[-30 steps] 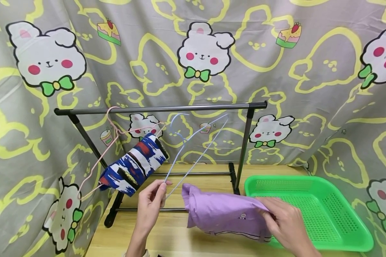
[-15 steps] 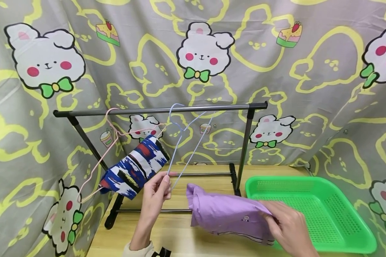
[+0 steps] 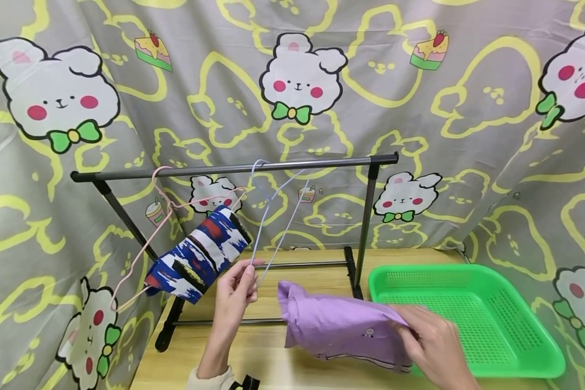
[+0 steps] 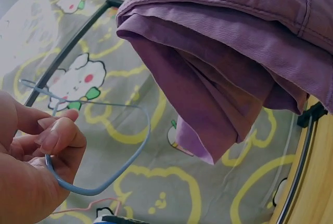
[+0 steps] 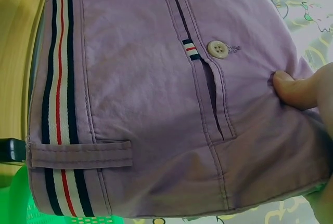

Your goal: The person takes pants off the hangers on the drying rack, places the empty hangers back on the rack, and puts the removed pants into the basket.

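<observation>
The left hand (image 3: 236,288) pinches a blue hanger (image 4: 86,191), hook at the rack's (image 3: 317,163) top bar. The right hand (image 3: 431,338) grips purple pants (image 3: 341,327) above the table (image 3: 253,352), hiding the green basket's (image 3: 512,319) corner. 1 pink hanger (image 3: 154,233) holds colorful cloth (image 3: 200,254).

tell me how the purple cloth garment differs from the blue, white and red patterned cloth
The purple cloth garment is mostly one colour; the blue, white and red patterned cloth has bold streaks. The purple cloth garment is gripped by the right hand; the patterned cloth hangs on the thin pink hanger. Both are fabric.
</observation>
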`<action>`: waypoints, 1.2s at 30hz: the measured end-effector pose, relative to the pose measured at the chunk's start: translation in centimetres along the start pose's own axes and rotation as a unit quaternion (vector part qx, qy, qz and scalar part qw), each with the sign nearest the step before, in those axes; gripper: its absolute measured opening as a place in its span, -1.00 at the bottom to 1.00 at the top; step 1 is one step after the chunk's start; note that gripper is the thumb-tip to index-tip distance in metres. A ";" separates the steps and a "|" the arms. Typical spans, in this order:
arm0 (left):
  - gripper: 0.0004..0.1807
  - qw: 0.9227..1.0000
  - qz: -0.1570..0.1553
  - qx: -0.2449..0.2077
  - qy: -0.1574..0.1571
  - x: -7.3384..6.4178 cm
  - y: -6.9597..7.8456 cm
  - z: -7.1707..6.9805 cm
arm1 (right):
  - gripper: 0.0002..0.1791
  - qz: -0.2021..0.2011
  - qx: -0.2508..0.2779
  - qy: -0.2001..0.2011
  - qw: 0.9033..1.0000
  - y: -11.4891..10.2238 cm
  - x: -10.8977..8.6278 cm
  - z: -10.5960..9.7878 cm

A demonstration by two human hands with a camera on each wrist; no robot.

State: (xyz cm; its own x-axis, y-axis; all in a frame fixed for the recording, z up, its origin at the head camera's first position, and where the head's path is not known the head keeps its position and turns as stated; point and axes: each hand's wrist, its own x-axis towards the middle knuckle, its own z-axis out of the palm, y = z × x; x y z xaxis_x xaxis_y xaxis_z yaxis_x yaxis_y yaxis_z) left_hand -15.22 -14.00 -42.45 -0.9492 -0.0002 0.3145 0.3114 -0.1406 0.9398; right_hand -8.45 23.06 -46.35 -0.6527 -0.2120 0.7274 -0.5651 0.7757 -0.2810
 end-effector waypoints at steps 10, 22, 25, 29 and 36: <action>-0.67 1.000 -0.014 0.023 0.013 -0.3 0.0 -0.1 | -0.60 -0.001 -0.004 0.002 1.000 -0.3 0.0 0.0; -0.67 0.999 -0.003 0.039 0.016 -0.9 -0.3 -0.4 | -0.60 -0.002 -0.002 0.000 1.000 -0.4 -0.2 0.1; -0.66 0.999 0.002 0.042 0.012 -1.0 -0.4 -0.5 | -0.58 -0.003 -0.001 0.001 1.000 -0.5 -0.2 0.2; -0.69 0.999 0.013 0.049 0.011 -1.2 -0.4 -0.6 | -0.59 -0.005 -0.003 0.001 1.000 -0.6 -0.1 0.2; -0.77 0.995 0.047 0.076 0.045 -1.5 -0.3 -0.8 | -0.60 -0.009 0.004 0.000 1.000 -0.8 -0.1 0.4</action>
State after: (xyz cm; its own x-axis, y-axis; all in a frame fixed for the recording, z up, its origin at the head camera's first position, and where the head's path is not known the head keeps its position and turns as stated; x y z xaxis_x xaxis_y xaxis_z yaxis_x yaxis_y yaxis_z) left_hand -13.94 -14.78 -43.34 -0.9134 -0.0967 0.3954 0.3958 0.0155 0.9182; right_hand -8.14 22.16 -46.43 -0.6431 -0.2260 0.7316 -0.5805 0.7670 -0.2733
